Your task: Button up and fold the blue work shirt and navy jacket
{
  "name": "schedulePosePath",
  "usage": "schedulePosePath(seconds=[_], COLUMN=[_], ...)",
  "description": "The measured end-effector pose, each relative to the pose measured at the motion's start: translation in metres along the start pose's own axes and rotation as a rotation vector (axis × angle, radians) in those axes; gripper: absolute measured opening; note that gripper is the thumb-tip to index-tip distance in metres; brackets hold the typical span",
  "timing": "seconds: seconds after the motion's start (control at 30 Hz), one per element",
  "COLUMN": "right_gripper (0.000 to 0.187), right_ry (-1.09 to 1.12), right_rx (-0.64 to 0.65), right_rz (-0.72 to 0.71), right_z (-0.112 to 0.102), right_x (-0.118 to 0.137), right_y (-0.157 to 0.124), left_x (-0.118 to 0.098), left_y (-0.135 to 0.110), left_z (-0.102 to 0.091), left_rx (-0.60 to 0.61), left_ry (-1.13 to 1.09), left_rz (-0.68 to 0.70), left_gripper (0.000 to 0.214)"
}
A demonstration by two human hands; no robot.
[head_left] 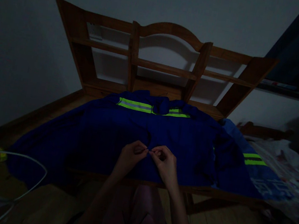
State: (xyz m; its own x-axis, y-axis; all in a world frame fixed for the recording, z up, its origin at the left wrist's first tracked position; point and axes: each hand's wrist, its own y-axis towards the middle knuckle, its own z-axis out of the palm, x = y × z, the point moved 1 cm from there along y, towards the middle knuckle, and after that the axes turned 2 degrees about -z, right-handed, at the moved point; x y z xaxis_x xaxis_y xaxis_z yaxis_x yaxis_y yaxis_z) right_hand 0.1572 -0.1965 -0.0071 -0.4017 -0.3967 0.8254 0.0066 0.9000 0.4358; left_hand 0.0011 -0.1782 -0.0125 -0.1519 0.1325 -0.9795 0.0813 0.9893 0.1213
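A dark blue work jacket [102, 127] lies spread out on the wooden desk, its collar toward the back and its sleeves out to both sides. Yellow-green and grey reflective strips [136, 105] run across its chest. My left hand [133, 153] pinches the cloth at the middle of the jacket's front opening. Facing it, with fingertips almost touching, my right hand [164, 161] pinches the other side of the opening. Any button or fastener between the fingers is too small and dark to make out.
A wooden shelf frame [167, 69] rises at the back of the desk. At right lies lighter blue cloth with a reflective strip [254, 160], beside crumpled clear plastic [283, 158]. A white cable [37, 162] loops at lower left. The room is dim.
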Motion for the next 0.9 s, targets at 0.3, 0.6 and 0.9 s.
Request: schedulePosePath(seconds=[0.3,0.6,0.9], right_gripper=[0.008,0.007,0.011], right_ry=[-0.035,-0.05,-0.036], right_rx=[0.001,-0.023,-0.039], right_rz=[-0.014,-0.018,-0.008], right_z=[-0.0001,-0.0009,-0.0012], right_x=[0.0036,0.0066,0.0056], right_y=[-0.0008,-0.0009,-0.0012], left_x=[-0.0063,0.0008,-0.001], left_y=[-0.0005,0.0033,0.0017], left_z=[0.0018,0.0031,0.0018], left_rx=[-0.043,-0.049,-0.031], left_ry=[0.038,-0.012,-0.001], left_rz=[0.0,-0.037,-0.003], left_gripper=[0.008,0.017,0.02])
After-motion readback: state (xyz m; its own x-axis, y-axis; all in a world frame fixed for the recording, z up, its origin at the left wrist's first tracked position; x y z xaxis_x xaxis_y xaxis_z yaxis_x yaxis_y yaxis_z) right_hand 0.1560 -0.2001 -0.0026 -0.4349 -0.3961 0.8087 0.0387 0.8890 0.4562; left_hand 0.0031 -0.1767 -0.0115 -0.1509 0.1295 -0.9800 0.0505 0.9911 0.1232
